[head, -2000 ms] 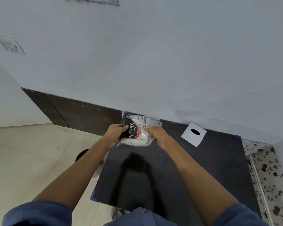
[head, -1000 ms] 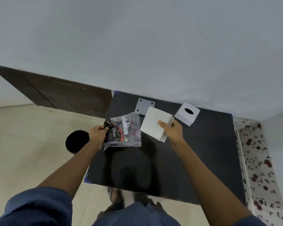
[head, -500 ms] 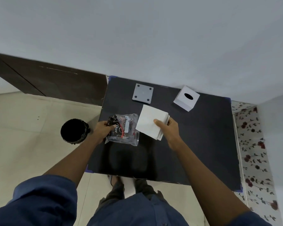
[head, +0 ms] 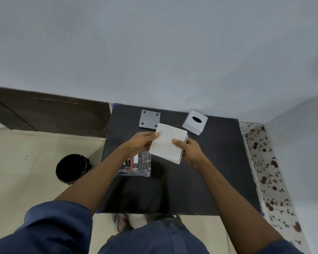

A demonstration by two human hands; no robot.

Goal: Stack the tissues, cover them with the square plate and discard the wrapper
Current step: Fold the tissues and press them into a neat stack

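Both hands now meet on the tissue stack point(head: 167, 143); half a second ago the left hand point(head: 139, 143) was still holding the wrapper point(head: 136, 166), which now lies loose on the surface point(head: 200, 171).

Largest in view, a pale grey wall fills the upper half of the frame, meeting a dark brown skirting panel to the left of the stack. Below it spreads the matte black rectangular surface, blue tape showing at its corners. Cream floor tiles lie to the stack's left, and on them stands a round black bin point(head: 71, 169), open mouth upward, well apart from the stack. Blue sleeves frame the lower corners.

The stack, white, soft-looking and square, is held above the middle of the surface, turned so its corners point toward and away from the person like a tilted diamond; layered edges show along its near right side. The right hand point(head: 190, 152) grips that right edge, thumb on top and fingers point(head: 186, 142) curled beneath. The left hand pinches the stack's far left corner between thumb and fingers.

Beyond the stack to the right sits a white tissue box point(head: 195, 121) with a dark oval slot. Just beyond the stack lies the square plate point(head: 149, 119), flat grey with four dark dots near its corners. Nearer the person than the stack, partly under the left forearm, lies the crinkled clear plastic wrapper with red print.
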